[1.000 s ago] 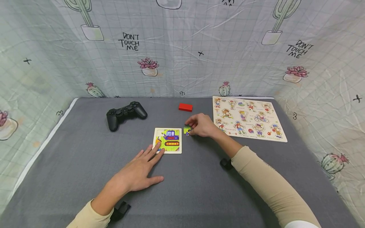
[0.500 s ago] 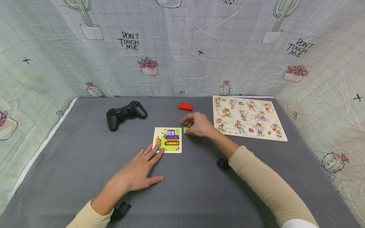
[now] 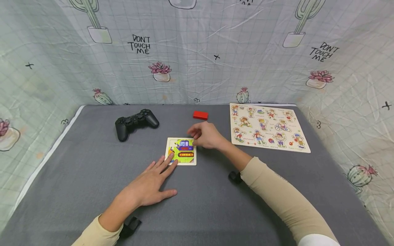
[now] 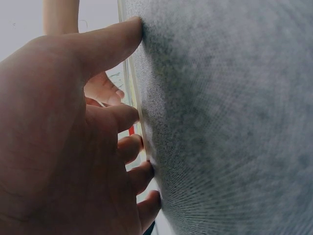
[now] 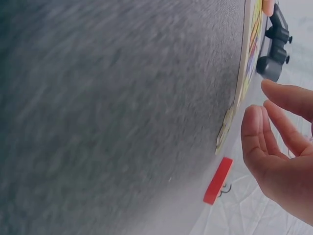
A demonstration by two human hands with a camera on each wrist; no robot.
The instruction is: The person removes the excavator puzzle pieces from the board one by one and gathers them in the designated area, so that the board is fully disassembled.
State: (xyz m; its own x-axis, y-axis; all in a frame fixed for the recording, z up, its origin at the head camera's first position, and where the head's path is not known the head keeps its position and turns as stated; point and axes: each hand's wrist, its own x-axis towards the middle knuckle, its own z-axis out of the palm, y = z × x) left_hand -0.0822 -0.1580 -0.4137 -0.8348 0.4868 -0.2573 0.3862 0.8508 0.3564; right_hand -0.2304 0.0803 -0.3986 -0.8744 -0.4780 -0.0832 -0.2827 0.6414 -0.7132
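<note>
A small jigsaw puzzle (image 3: 185, 154) in a pale square frame, showing a purple bulldozer on green, lies flat on the table. My left hand (image 3: 147, 186) rests with its fingers spread, the tips on the frame's lower left part. My right hand (image 3: 207, 135) hovers over the frame's upper right corner. Its fingers are loosely bent, and the right wrist view shows a gap between thumb and fingertips (image 5: 251, 117) with nothing visible in it. Beside the frame lies a flat thin puzzle piece (image 5: 225, 128), seen edge-on there and hidden behind the right hand in the head view.
A black game controller (image 3: 135, 122) lies at the back left. Behind the right hand is a red block (image 3: 200, 115). A wide board (image 3: 267, 128) with sports figures lies at the back right. A printed curtain (image 3: 191, 51) hangs behind the grey tabletop (image 3: 203, 205).
My right hand has moved left, from the green piece beside the frame to over its corner, and the piece is now covered in the head view. My left hand has stayed still.
</note>
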